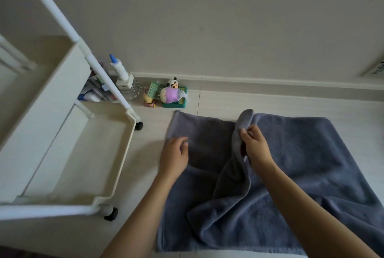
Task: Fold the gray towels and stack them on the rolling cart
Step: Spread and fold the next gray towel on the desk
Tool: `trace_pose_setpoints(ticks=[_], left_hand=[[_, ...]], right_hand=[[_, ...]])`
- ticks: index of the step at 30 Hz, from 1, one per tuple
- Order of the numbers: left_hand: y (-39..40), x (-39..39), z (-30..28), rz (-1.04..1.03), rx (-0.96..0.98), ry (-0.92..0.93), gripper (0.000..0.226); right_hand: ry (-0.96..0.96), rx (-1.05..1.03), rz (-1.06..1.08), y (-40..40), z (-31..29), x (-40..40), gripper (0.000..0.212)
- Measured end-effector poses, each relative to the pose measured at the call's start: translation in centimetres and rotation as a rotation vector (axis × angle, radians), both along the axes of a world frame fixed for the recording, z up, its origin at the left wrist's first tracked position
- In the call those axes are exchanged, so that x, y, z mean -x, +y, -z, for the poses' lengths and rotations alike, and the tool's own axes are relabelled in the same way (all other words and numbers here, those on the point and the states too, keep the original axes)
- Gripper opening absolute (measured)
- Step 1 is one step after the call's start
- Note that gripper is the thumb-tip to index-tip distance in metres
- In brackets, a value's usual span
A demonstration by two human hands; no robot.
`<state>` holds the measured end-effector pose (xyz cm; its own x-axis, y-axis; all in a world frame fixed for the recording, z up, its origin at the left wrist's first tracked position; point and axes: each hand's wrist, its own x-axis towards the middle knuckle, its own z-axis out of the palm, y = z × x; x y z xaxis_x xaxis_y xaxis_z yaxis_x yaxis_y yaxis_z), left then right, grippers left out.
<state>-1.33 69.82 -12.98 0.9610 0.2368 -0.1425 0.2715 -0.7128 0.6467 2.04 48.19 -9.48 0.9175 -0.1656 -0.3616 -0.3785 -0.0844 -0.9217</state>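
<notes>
Gray towel [301, 164] lay spread on floor [145, 133]. Left hand [174, 153] rested on its 9 o'clock edge, fingers loose. Right hand [255, 145] pinched a raised fold at center. Rolling cart [116, 164] stood at 9 o'clock; toys [172, 95] at 12.

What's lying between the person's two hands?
In the head view, only gray towel: a flat stretch runs from the left hand to the raised fold that the right hand pinches.

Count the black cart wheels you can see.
2: one wheel at the cart's far corner near the towel, one wheel at its near corner. Others may be hidden.
</notes>
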Motion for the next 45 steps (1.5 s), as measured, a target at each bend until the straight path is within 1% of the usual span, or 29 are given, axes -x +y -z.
trace_pose_setpoints(ticks=[1,2,3,5,6,8,9,10,12,13,14,15,16,17,18,19,22,24,26,28,30,31,33,36,37,39,45], left_hand=[[0.1,0.4,0.5,0.035,0.017,0.048,0.033],[0.3,0.6,0.6,0.031,0.075,0.081,0.035],[0.6,0.7,0.4,-0.015,0.171,0.107,0.037],[1.3,1.0,-0.1,-0.144,0.434,0.186,0.040],[1.7,1.1,-0.4,-0.216,0.533,0.201,0.041],[2.5,1.5,-0.6,-0.355,0.681,0.215,0.044],[2.5,1.9,-0.9,-0.396,0.741,0.247,0.044],[2.4,2.1,-1.0,-0.412,0.794,0.301,0.048],[2.2,2.7,-0.8,-0.385,0.844,0.361,0.048],[1.9,2.9,-0.7,-0.378,0.840,0.347,0.044],[1.9,3.0,-0.4,-0.383,0.792,0.312,0.046],[1.8,3.1,0.0,-0.387,0.731,0.269,0.054],[2.0,3.2,0.3,-0.394,0.641,0.257,0.056],[2.1,3.3,0.6,-0.384,0.548,0.264,0.050],[2.2,3.5,0.4,-0.365,0.451,0.281,0.040],[2.3,3.8,0.4,-0.350,0.343,0.297,0.033],[2.5,4.1,0.2,-0.279,-0.034,0.313,0.025],[2.4,4.0,0.3,-0.261,-0.173,0.254,0.025],[2.6,3.4,0.2,-0.285,-0.170,0.204,0.028],[3.2,2.6,0.2,-0.300,-0.073,0.170,0.027],[3.8,2.1,0.2,-0.270,0.028,0.152,0.022],[4.0,2.0,0.2,-0.246,0.051,0.157,0.021],[4.3,1.9,0.1,-0.198,0.053,0.163,0.019],[4.4,2.1,-0.1,-0.176,0.071,0.177,0.019],[4.2,2.2,-0.1,-0.174,0.079,0.194,0.019],[3.5,2.9,0.0,-0.153,0.104,0.234,0.019],[-0.8,5.2,0.4,-0.150,0.195,0.328,0.025]], right_hand=[[0.004,0.011,-0.031,1.1,-0.4,-0.2,0.017],[-0.005,0.016,-0.067,2.2,-0.7,-0.5,0.017],[-0.013,0.005,-0.107,3.6,-1.2,-0.9,0.018],[-0.034,-0.019,-0.171,6.4,-1.9,-1.7,0.013],[-0.048,0.001,-0.193,8.0,-2.1,-2.3,0.010],[-0.048,0.061,-0.257,11.2,-2.6,-3.0,0.014],[-0.017,0.040,-0.293,12.5,-2.7,-3.2,0.013],[0.036,-0.025,-0.330,13.8,-2.3,-3.6,0.011],[0.203,-0.124,-0.404,15.3,-1.4,-4.2,0.019],[0.245,-0.111,-0.435,15.5,-0.8,-4.6,0.026],[0.232,-0.039,-0.482,15.3,-0.1,-5.1,0.030],[0.161,0.108,-0.552,14.9,0.3,-5.5,0.031],[0.056,0.292,-0.626,14.5,1.0,-6.0,0.031],[-0.058,0.474,-0.704,14.2,1.6,-6.3,0.033],[-0.162,0.608,-0.772,13.9,2.3,-6.6,0.035],[-0.216,0.693,-0.833,13.8,2.9,-6.8,0.037],[-0.245,0.824,-0.970,13.9,4.5,-7.0,0.038],[-0.265,0.863,-0.971,13.7,4.7,-6.0,0.034],[-0.342,0.861,-0.842,13.0,3.9,-3.8,0.028],[-0.423,0.803,-0.683,12.3,3.2,-1.0,0.022],[-0.381,0.744,-0.586,11.5,2.7,2.0,0.017],[-0.338,0.738,-0.575,11.1,2.7,3.6,0.018],[-0.336,0.815,-0.616,9.9,3.1,7.1,0.032],[-0.373,1.088,-0.789,6.9,5.1,11.7,0.056],[-0.365,1.136,-0.837,5.4,5.9,12.4,0.059],[-0.392,1.170,-0.858,2.4,7.0,12.5,0.063],[-0.430,1.261,-1.011,-4.2,6.6,8.0,0.065]])
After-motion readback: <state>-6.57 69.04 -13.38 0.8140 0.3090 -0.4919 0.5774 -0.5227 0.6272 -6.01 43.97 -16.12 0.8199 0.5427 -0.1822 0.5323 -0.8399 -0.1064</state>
